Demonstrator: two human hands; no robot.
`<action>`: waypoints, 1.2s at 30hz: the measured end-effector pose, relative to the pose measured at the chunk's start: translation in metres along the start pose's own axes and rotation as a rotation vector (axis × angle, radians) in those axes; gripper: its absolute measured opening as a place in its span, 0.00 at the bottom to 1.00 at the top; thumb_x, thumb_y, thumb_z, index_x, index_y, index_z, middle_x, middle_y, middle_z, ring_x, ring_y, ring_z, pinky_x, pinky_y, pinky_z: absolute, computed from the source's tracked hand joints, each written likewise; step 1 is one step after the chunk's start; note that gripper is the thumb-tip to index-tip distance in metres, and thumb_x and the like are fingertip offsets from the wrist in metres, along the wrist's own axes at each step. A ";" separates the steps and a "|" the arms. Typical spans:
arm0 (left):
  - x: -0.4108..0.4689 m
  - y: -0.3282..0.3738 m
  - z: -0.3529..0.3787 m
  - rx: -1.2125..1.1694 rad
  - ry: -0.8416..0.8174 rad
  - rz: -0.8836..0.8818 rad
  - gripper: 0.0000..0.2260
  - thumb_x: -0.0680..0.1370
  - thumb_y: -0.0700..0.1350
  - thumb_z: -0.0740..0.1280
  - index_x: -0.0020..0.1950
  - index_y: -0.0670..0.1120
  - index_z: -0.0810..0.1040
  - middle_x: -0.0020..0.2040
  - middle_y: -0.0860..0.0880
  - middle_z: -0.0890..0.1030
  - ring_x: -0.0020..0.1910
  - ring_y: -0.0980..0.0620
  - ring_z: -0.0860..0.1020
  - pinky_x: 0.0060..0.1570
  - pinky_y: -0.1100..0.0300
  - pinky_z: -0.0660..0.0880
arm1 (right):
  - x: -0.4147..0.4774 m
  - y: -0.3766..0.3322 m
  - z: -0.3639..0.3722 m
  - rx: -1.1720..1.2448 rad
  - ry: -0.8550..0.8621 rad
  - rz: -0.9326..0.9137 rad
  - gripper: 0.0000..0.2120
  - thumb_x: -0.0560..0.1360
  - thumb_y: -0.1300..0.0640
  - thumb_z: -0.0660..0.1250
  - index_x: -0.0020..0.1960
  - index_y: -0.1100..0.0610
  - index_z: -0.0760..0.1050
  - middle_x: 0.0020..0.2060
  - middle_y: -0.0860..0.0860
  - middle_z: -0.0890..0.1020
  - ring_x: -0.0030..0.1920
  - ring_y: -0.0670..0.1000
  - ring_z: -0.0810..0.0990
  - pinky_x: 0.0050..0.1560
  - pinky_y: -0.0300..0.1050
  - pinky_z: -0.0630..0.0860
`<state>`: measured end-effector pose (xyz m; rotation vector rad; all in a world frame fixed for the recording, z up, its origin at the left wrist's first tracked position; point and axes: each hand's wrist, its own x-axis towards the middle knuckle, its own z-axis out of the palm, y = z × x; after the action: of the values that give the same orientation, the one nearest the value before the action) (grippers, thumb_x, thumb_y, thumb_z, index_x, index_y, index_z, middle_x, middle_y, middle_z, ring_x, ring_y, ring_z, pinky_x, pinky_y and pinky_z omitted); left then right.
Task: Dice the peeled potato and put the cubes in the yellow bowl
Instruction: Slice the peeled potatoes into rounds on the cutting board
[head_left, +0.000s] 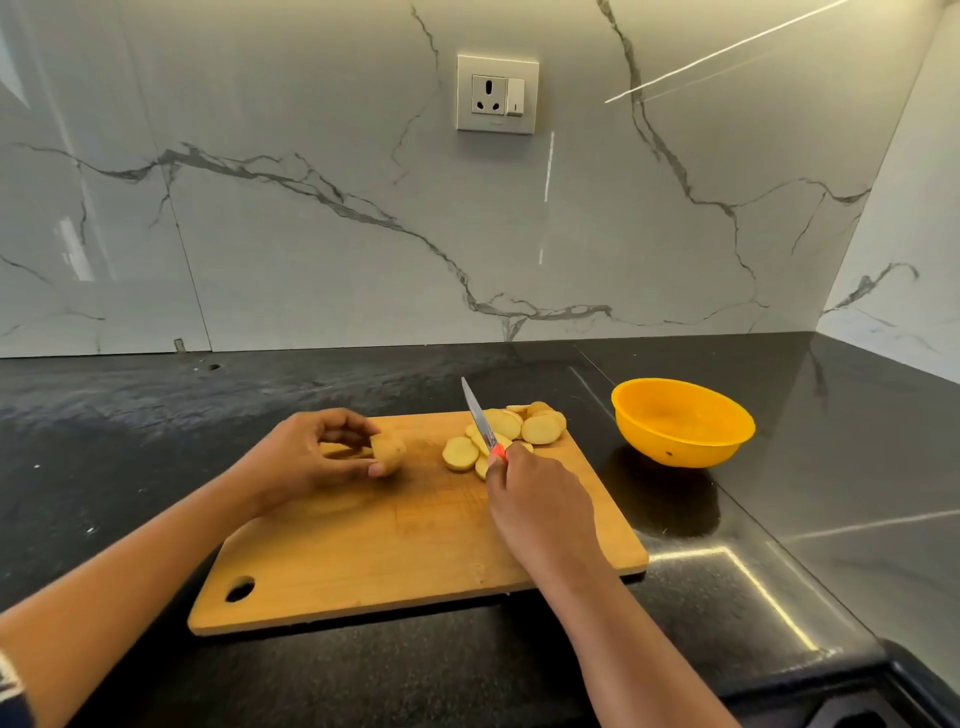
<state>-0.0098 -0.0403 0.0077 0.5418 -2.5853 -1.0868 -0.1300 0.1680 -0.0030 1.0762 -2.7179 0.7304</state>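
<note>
Left hand (311, 457), fingers pinching the uncut potato end (388, 451) on the cutting board (405, 551). Right hand (540, 514) seemingly wrapped around the knife (480, 415), blade over the round slices (519, 428). Yellow bowl (680, 421) stands on the worktop (156, 441) to the right, holding no potato. Risk: the small end may roll, bringing fingertips under the blade.

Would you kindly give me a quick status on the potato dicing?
Left hand pinches potato end; right hand grips knife. Slices on board, none cubed. Yellow bowl empty, nothing blocking.
</note>
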 end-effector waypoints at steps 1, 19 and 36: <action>-0.002 -0.003 -0.001 -0.010 0.008 -0.001 0.39 0.48 0.76 0.70 0.54 0.58 0.78 0.51 0.59 0.82 0.53 0.63 0.78 0.60 0.59 0.71 | -0.001 -0.001 0.000 0.001 -0.007 -0.004 0.18 0.83 0.46 0.50 0.59 0.53 0.73 0.39 0.46 0.75 0.41 0.46 0.76 0.37 0.40 0.71; -0.001 0.005 0.021 -0.056 0.185 0.033 0.21 0.61 0.51 0.77 0.53 0.57 0.79 0.48 0.58 0.82 0.47 0.68 0.79 0.42 0.76 0.74 | -0.012 -0.019 -0.002 -0.024 -0.211 -0.141 0.17 0.82 0.46 0.51 0.60 0.53 0.74 0.51 0.50 0.80 0.46 0.49 0.77 0.45 0.44 0.74; -0.007 0.007 0.024 -0.063 0.240 0.089 0.20 0.60 0.52 0.76 0.51 0.56 0.82 0.48 0.57 0.83 0.46 0.63 0.81 0.49 0.69 0.77 | -0.010 -0.027 -0.003 -0.050 -0.252 -0.150 0.17 0.83 0.46 0.51 0.59 0.53 0.74 0.44 0.48 0.77 0.44 0.48 0.76 0.42 0.43 0.72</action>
<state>-0.0142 -0.0182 -0.0044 0.5035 -2.3373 -1.0043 -0.1045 0.1590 0.0071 1.4293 -2.7981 0.5326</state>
